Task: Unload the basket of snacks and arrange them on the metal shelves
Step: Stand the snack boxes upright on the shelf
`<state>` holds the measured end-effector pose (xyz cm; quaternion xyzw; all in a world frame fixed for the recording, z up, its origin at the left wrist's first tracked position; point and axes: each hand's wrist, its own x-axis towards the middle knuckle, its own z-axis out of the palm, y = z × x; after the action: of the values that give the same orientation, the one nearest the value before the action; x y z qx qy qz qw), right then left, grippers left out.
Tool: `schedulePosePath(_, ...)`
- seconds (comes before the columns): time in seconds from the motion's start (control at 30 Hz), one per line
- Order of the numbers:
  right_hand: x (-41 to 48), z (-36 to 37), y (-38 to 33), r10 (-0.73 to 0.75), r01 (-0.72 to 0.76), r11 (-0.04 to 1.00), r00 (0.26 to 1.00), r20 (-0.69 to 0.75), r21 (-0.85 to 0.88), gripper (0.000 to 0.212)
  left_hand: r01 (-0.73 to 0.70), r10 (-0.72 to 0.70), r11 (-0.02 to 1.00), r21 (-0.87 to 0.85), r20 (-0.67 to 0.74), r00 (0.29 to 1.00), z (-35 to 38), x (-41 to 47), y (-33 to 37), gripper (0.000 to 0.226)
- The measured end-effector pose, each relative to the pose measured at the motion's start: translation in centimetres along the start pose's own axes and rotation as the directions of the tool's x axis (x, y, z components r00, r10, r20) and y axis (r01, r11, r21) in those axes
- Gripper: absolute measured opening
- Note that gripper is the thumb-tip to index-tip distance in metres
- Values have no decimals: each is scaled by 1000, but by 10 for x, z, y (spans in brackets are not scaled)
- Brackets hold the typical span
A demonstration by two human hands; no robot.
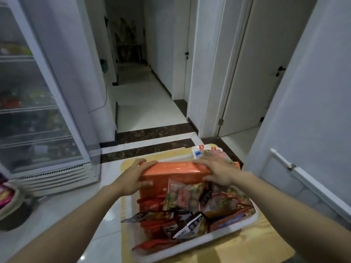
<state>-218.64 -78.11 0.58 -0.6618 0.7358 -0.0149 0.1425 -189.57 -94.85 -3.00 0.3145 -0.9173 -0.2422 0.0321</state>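
Loose snack packets (171, 224) fill the near end of the white basket (199, 242). Orange pack (171, 173) sits at the far end. Left hand (133, 179) is curled round its left end, right hand (218, 171) round its right, thumbs on the front. Looks bulky, soft and slick, so hold both ends and lift level.

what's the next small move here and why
Probably lift the orange pack straight up out of the basket, slowly. The left hand and right hand hold its two ends, and smaller packets lean against its near face, so a slow lift should let them slide off.
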Motion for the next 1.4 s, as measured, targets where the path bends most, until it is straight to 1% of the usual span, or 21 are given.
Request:
schedulePosePath(0.17, 14, 2, 8, -21, 20, 998, 1000, 23, 64, 67, -17, 10, 974, -225, -35, 999, 3, 6, -8, 62)
schedulePosePath(0.27, 16, -2, 8, -24, 23, 991, 1000, 9, 130, 62, -33, 9, 954, -298, -80, 997, 1, 8, -9, 54)
schedulePosePath(0.37, 19, -21, 6, -39, 56, 979, 995, -92, 194, 58, -76, 10, 927, -368, -179, 984, -20, 9, -2, 49)
schedulePosePath(0.47, 19, -55, 0, -73, 130, 953, 975, -208, 274, 55, -139, 6, 907, -396, -320, 947, -57, 8, 10, 43)
schedulePosePath(0.53, 16, -82, -8, -86, 180, 928, 955, -285, 325, 54, -180, -9, 870, -460, -380, 925, -84, 5, 21, 44)
schedulePosePath(0.6, 11, -108, -16, -64, 229, 885, 923, -380, 405, 62, -212, -53, 794, -569, -413, 909, -110, 5, 36, 40)
schedulePosePath(0.67, 5, -128, -24, -14, 272, 816, 892, -452, 510, 63, -264, -78, 733, -627, -463, 883, -135, 4, 52, 31)
schedulePosePath(0.7, 1, -135, -27, -4, 298, 774, 884, -468, 558, 64, -295, -78, 721, -626, -497, 865, -147, 4, 60, 29)
schedulePosePath(0.73, -3, -140, -30, -2, 324, 738, 878, -479, 591, 71, -320, -72, 719, -617, -524, 848, -158, 3, 67, 27)
schedulePosePath(0.8, -14, -144, -37, 15, 349, 715, 858, -513, 605, 88, -357, -58, 711, -606, -556, 829, -176, 1, 80, 27)
schedulePosePath(0.83, -21, -145, -42, 35, 353, 715, 844, -535, 603, 92, -376, -52, 699, -608, -568, 821, -183, -1, 86, 26)
schedulePosePath(0.9, -36, -146, -53, 72, 373, 695, 815, -575, 615, 91, -406, -48, 680, -611, -589, 806, -194, -4, 95, 23)
schedulePosePath(0.93, -45, -147, -60, 95, 389, 668, 801, -591, 634, 88, -416, -41, 674, -610, -594, 804, -198, -6, 100, 22)
schedulePosePath(1.0, -64, -149, -73, 161, 418, 625, 757, -633, 659, 79, -436, -7, 669, -602, -592, 806, -203, -13, 111, 24)
schedulePosePath(1.1, -97, -160, -94, 278, 424, 645, 645, -712, 636, 65, -483, 91, 668, -566, -582, 808, -206, -29, 128, 38)
schedulePosePath(1.17, -124, -165, -107, 343, 416, 663, 570, -747, 622, 59, -490, 161, 648, -584, -523, 837, -205, -45, 139, 57)
schedulePosePath(1.23, -156, -167, -119, 410, 408, 660, 508, -757, 631, 53, -484, 247, 610, -627, -430, 868, -202, -62, 147, 81)
schedulePosePath(1.3, -190, -169, -131, 463, 388, 673, 443, -768, 630, 51, -490, 336, 566, -663, -357, 872, -195, -80, 159, 96)
schedulePosePath(1.4, -242, -169, -150, 511, 336, 708, 364, -779, 621, 52, -508, 417, 481, -714, -324, 849, -184, -102, 183, 96)
